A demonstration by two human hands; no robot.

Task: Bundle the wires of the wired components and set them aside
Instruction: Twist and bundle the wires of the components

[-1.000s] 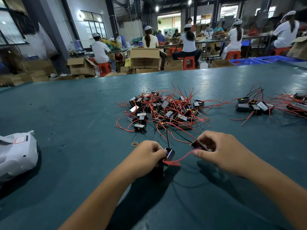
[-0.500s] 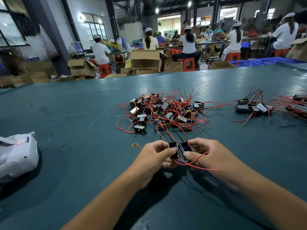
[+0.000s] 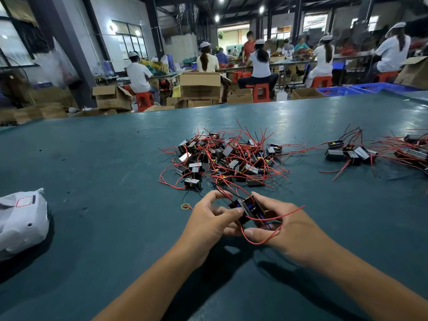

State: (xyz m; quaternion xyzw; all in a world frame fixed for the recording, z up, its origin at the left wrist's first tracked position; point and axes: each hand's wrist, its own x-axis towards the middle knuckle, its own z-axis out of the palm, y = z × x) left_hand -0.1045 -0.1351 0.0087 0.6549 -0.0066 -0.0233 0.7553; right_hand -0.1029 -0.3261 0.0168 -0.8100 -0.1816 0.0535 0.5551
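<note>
Both hands meet over two small wired blocks, with loose red wire looping out between them.

Left hand (image 3: 209, 224) pinches the pair of components (image 3: 247, 208) from its side with thumb and curled fingers, and the right hand (image 3: 284, 228) cups them from the other, its thumb pressing a loop of red wire (image 3: 266, 237) that sags below the palms just above the desk (image 3: 92, 170). From where I stand, the wise thing would be to keep the two blocks squared together in the left hand and let the right gather every stray lead into one hank before tying. A small yellow rubber band (image 3: 185, 206) lies just left of the hands, likely the tie. Beyond sits the tangled heap (image 3: 227, 158) not yet sorted; far right, a smaller group (image 3: 347, 152) lies apart.
</note>
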